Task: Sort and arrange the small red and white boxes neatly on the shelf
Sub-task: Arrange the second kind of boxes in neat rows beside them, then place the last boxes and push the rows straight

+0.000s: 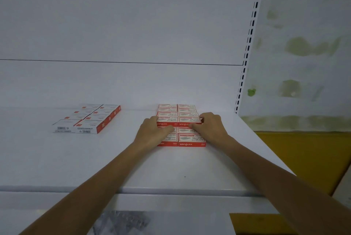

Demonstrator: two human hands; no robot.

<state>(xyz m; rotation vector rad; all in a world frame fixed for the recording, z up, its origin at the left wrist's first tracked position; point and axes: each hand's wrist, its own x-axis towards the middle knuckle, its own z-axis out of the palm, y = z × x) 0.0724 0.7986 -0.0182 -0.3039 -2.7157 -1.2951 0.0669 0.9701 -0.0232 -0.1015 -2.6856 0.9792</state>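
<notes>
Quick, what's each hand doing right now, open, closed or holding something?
Left hand: grips the left side of the raised block of boxes.
Right hand: grips that block's right side.

A white shelf (95, 158) carries two neat blocks: red and white boxes (191, 140) in two columns at right, rear rows higher than the front, and flat white-topped boxes (89, 119) well apart at left.

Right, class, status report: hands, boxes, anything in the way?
Left hand and right hand clasp the raised boxes from either side. Rows two wide, at the shelf back. Second group lies left, apart. Nothing in the way.
</notes>
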